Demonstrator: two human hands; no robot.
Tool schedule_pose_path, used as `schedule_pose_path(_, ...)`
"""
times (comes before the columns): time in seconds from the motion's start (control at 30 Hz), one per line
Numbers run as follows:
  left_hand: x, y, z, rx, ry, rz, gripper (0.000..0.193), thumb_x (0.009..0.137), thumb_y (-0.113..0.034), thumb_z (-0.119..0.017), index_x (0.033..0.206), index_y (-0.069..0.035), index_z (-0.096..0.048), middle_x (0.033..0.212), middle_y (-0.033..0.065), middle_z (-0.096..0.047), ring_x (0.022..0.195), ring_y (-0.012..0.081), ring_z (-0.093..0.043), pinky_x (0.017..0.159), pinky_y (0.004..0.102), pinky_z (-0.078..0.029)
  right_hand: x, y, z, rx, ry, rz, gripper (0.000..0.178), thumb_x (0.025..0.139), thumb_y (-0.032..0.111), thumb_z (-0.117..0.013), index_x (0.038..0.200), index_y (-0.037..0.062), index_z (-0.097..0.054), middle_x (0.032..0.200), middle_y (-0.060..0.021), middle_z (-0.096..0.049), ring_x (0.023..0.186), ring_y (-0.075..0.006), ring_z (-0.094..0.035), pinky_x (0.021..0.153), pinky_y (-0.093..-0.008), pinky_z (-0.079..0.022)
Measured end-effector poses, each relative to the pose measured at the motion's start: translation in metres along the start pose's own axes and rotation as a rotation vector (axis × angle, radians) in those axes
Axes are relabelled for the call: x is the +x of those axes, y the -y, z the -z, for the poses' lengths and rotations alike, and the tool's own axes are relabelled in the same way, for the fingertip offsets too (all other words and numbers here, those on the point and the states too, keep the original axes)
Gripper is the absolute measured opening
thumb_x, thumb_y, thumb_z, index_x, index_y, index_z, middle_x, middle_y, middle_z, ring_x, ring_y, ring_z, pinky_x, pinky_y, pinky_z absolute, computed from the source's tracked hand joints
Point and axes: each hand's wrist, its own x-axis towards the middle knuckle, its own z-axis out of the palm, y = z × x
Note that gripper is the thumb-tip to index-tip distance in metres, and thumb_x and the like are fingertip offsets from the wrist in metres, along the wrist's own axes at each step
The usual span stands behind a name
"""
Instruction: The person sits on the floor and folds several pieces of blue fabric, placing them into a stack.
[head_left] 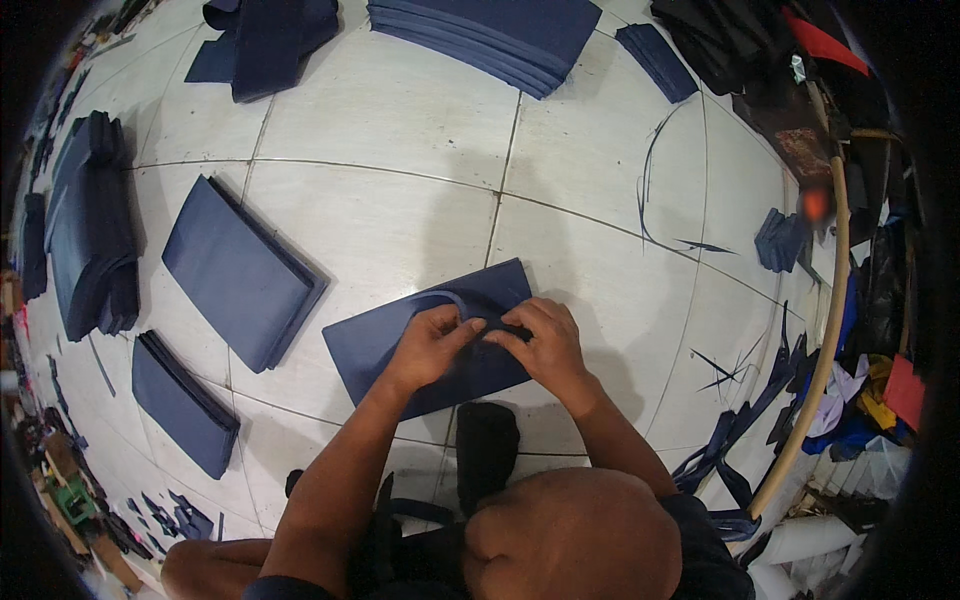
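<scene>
A flat rectangular piece of dark blue fabric (365,335) lies on the tiled floor in front of me. On top of it, a narrower strip of dark blue material (440,297) bulges up in a curve between my hands. My left hand (432,345) pinches this strip from the left, thumb pointing right. Close by on the right, my right hand (545,338) has thumb and fingers closed on its other side, near a dark fold. The fingertips nearly meet, and they partly hide what lies between them.
Stacks of cut blue fabric (235,275) lie to the left, with another fabric stack (480,40) at the far side. Thin blue offcuts (650,190) are scattered on the right, beside a curved wooden pole (835,300). My dark-covered foot (487,450) is just below the piece.
</scene>
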Motion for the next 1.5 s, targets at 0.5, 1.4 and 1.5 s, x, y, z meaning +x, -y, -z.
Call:
schedule_pose_path(0.5,-0.001,-0.002,0.002,-0.035,-0.019,0.028,0.028,0.096,-0.024,-0.069,0.076,-0.008,-0.059,0.067,-0.0049,-0.052,0.063,0.0055,-0.045,0.055,0.0267,-0.038,0.012,-0.010,-0.011,0.008,-0.296,-0.209,0.030,0.086,0.033,-0.075,0.091,0.0050,-0.067,0.091,-0.0093,-0.066,0.085,-0.0298,-0.063,0.074,-0.0431,-0.047)
schedule_pose_path(1.4,-0.005,-0.012,-0.002,-0.136,-0.037,0.001,0.030,0.095,-0.025,-0.070,0.074,-0.007,-0.058,0.066,-0.0050,-0.051,0.062,0.0061,-0.044,0.055,0.0274,-0.037,0.012,-0.001,0.011,0.123,-0.002,-0.207,0.038,0.079,0.035,-0.083,0.095,0.0058,-0.066,0.092,-0.0106,-0.066,0.083,-0.0295,-0.064,0.075,-0.0400,-0.051)
schedule_pose_path(1.5,-0.002,-0.012,0.002,-0.041,0.016,0.032,0.026,0.095,-0.023,-0.069,0.078,-0.004,-0.063,0.070,-0.0058,-0.054,0.066,0.0044,-0.044,0.058,0.0248,-0.037,0.003,-0.005,0.001,0.065,0.063,-0.052,0.029,0.082,0.032,-0.080,0.088,0.0058,-0.070,0.085,-0.0102,-0.068,0.080,-0.0290,-0.064,0.076,-0.0416,-0.048)
